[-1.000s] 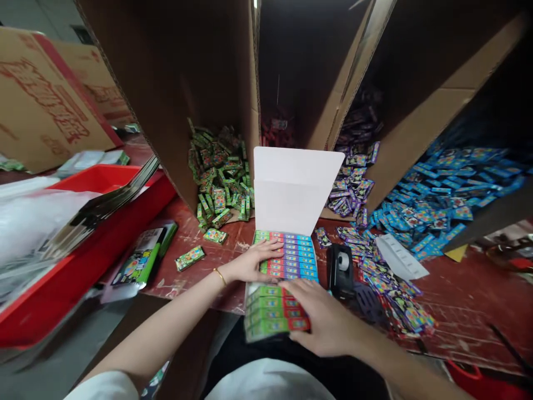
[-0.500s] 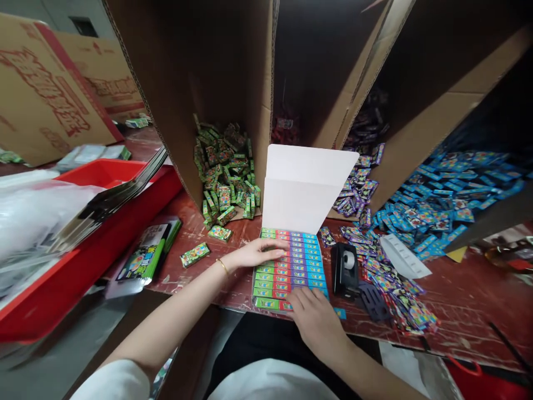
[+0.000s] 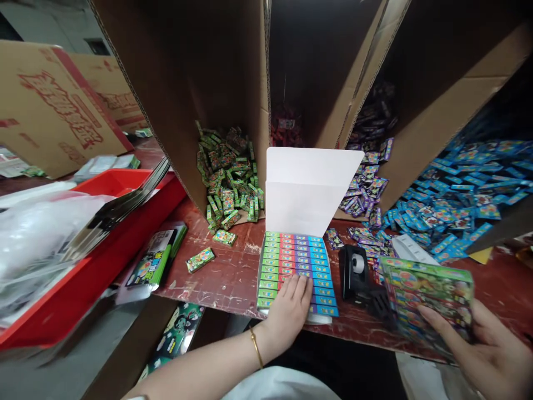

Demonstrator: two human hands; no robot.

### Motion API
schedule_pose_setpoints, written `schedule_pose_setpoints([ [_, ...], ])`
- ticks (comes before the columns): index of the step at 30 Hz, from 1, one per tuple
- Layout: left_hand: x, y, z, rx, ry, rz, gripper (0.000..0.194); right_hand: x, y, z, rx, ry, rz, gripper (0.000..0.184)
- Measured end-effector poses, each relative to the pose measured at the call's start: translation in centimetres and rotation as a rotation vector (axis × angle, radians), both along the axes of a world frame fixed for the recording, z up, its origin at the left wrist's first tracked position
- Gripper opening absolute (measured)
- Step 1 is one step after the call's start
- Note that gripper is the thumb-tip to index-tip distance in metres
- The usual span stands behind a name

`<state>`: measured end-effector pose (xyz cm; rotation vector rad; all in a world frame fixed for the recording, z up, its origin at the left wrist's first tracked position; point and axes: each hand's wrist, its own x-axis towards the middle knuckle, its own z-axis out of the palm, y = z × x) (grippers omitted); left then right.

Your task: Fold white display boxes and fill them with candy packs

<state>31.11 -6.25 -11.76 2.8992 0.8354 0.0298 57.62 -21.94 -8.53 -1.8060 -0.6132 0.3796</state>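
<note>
The left hand (image 3: 291,303) is being laid flat on the near end of the filled display box (image 3: 295,272), its grip spread with the fingers (image 3: 300,284) pressed lightly on the rows of small packets; nothing is being pinched. The display box is lying open near the front edge of the red desk (image 3: 220,278), packed with rows of green, red, purple and blue packets, and its white lid (image 3: 310,189) is being held upright at the far end.

The right hand (image 3: 478,347) is being held low at the right, off the front edge of the desk, and its grip is being closed around a green printed box (image 3: 425,294), with the fingers under the box's near edge and the thumb along its right side. The green box is tilted and is lifted clear of the desk.

Just right of the display box a black tape dispenser (image 3: 353,272) is standing. Behind it, three large cardboard cartons (image 3: 200,83) are lying on their sides, with green packets (image 3: 229,178), purple packets (image 3: 366,183) and blue packets (image 3: 453,205) spilling from them onto the desk. One loose green packet (image 3: 200,259) is lying left of the display box. A red tray (image 3: 83,266) with plastic sleeves is being carried at the far left.
</note>
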Motion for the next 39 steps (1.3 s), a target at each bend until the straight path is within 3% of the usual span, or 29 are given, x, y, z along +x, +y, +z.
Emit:
schedule_pose_setpoints([
  [4,0.4,1.3,2.3,-0.085,-0.008,0.129,0.107,-2.6,2.5,1.8,0.063,0.069,-0.031,0.060],
  [5,0.1,1.7,2.9,-0.099,-0.004,0.138,0.110,-3.0,3.3,2.0,0.097,0.079,-0.026,0.060],
  [7,-0.6,2.1,3.7,-0.110,-0.006,0.115,0.099,-3.6,4.9,2.1,0.166,0.123,-0.026,0.057],
  [10,-1.3,1.8,3.6,-0.117,-0.029,0.091,0.083,-4.2,7.0,1.6,0.216,0.134,0.003,0.047],
  [15,-0.6,2.0,3.2,-0.158,0.018,0.077,0.098,-5.1,9.5,0.4,0.324,0.136,0.119,0.035],
  [20,-0.2,3.4,3.9,-0.242,0.032,0.033,0.087,-6.7,11.9,-0.5,0.359,0.278,0.199,0.035],
  [24,-0.6,3.9,3.5,-0.251,-0.037,0.005,0.083,-8.0,13.8,-0.6,0.328,0.339,0.430,0.037],
  [30,-0.2,3.1,3.4,-0.226,-0.037,0.096,0.102,-8.2,15.4,-0.4,0.190,0.084,0.706,0.024],
  [33,-1.3,1.6,4.1,0.017,0.050,0.230,0.113,-8.8,15.7,-0.8,0.018,-0.231,0.907,0.023],
  [36,-3.4,0.6,5.1,0.339,-0.067,0.288,0.113,-10.0,16.0,-0.9,-0.203,-0.631,0.992,0.047],
  [39,-5.0,1.3,5.6,0.352,-0.164,0.154,0.099,-11.2,16.0,-0.2,-0.326,-0.811,1.007,0.057],
])
